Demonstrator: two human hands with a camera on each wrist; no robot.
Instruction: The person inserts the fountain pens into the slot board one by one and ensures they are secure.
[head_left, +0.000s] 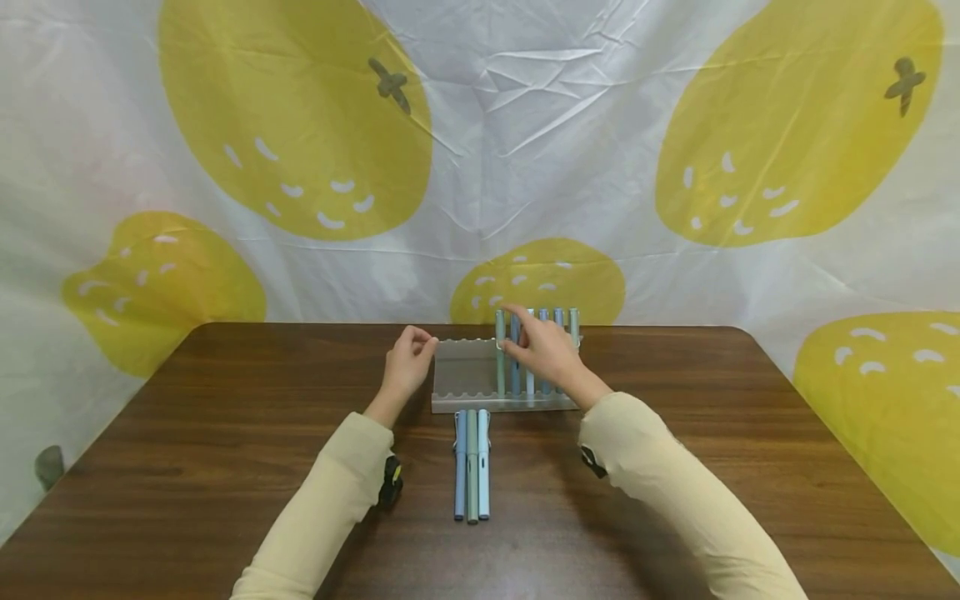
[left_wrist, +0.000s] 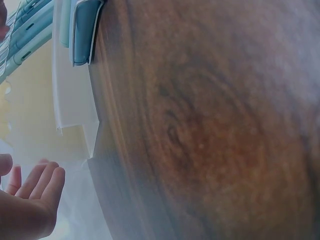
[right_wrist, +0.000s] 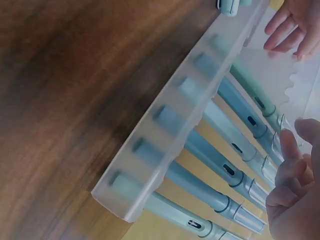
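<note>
A clear plastic pen rack (head_left: pixel 465 367) with notched edges stands on the table, several capped pens upright in its right part. My left hand (head_left: pixel 408 362) pinches the rack's upper left corner between thumb and fingertips. My right hand (head_left: pixel 551 354) is at the pens' caps, thumb and index finger spread beside the leftmost green pen (head_left: pixel 500 367). That pen stands in a notch; whether a fingertip touches it I cannot tell. In the right wrist view the pens' lower ends show through the frosted front ledge (right_wrist: pixel 160 120).
Three more pens, a blue pen (head_left: pixel 460 475), a green pen (head_left: pixel 472 475) and a pale blue pen (head_left: pixel 483 475), lie side by side before the rack on the brown wooden table (head_left: pixel 262 400). Behind hangs a white cloth (head_left: pixel 525 167) printed with yellow fruit.
</note>
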